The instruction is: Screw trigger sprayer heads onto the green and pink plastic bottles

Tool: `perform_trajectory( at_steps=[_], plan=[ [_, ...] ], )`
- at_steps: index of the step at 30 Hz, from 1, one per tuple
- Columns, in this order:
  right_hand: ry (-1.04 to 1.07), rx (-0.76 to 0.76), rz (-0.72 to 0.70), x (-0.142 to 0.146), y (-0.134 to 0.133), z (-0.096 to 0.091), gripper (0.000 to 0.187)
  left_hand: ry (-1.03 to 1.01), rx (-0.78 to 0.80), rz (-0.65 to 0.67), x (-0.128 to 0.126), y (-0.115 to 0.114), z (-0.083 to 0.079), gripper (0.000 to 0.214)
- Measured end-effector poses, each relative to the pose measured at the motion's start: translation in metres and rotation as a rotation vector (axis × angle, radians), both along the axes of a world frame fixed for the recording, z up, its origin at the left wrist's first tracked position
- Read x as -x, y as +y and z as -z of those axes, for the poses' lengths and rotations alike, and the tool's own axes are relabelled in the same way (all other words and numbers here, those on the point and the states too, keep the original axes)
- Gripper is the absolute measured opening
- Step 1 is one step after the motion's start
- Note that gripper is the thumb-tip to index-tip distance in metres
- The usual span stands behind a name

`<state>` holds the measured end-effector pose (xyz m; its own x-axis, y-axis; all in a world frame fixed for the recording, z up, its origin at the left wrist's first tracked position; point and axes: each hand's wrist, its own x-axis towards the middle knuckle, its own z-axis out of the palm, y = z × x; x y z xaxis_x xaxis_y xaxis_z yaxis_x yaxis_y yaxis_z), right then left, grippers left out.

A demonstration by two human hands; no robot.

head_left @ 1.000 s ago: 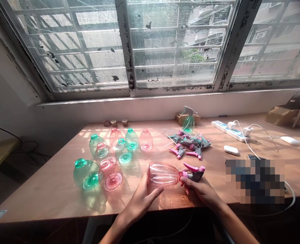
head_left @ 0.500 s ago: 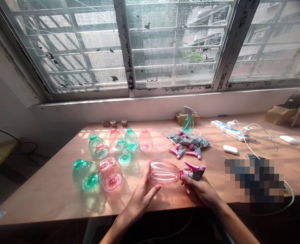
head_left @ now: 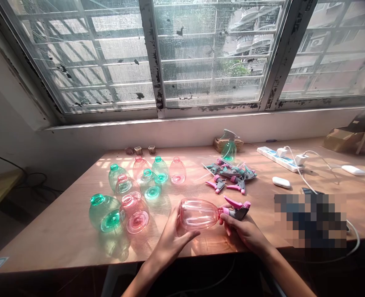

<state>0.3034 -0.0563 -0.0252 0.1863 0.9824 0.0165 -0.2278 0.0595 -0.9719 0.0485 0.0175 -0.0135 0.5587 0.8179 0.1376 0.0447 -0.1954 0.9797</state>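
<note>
A clear pink spray bottle [head_left: 198,214] lies on its side in the air above the table's front part, its base toward the left. My left hand [head_left: 173,236] is wrapped round the base end, thumb along the underside. At the neck, my right hand [head_left: 238,226] grips the pink collar of a grey and pink trigger sprayer [head_left: 237,208], which sits against the bottle's mouth. Whether the collar is fully threaded cannot be seen. Behind lies a pile of trigger sprayers [head_left: 231,173] in pink, grey and green.
Several open green bottles [head_left: 104,214] and pink bottles [head_left: 135,216] stand at the left. A green bottle with a sprayer [head_left: 229,147] stands at the back. A power strip [head_left: 278,159], white case [head_left: 281,182] and cables lie right; a blurred patch covers something there.
The bottle's base end has dipped slightly, and my left fingers and thumb have shifted round it. My right hand stays at the sprayer collar.
</note>
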Motion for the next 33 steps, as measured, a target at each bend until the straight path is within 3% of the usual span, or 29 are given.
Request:
perform_trajectory(
  at_steps=[9, 15, 22, 27, 33],
  plan=[
    [0.042, 0.004, 0.012, 0.002, -0.001, -0.002, 0.050, 0.044, 0.022, 0.003, 0.003, -0.002, 0.004, 0.125],
    [0.024, 0.019, -0.009, 0.000, -0.002, 0.000, 0.048, 0.027, 0.037, 0.020, 0.003, -0.007, -0.006, 0.103],
    [0.046, -0.021, -0.021, -0.002, 0.001, 0.004, 0.046, 0.058, -0.014, 0.008, 0.003, -0.004, 0.000, 0.101],
    [0.046, -0.019, -0.034, 0.000, -0.001, 0.002, 0.047, 0.085, -0.033, -0.003, 0.004, -0.005, -0.002, 0.119],
    [0.049, -0.014, -0.039, 0.001, -0.002, -0.001, 0.046, 0.088, -0.006, 0.023, 0.004, -0.008, -0.011, 0.098]
  ],
)
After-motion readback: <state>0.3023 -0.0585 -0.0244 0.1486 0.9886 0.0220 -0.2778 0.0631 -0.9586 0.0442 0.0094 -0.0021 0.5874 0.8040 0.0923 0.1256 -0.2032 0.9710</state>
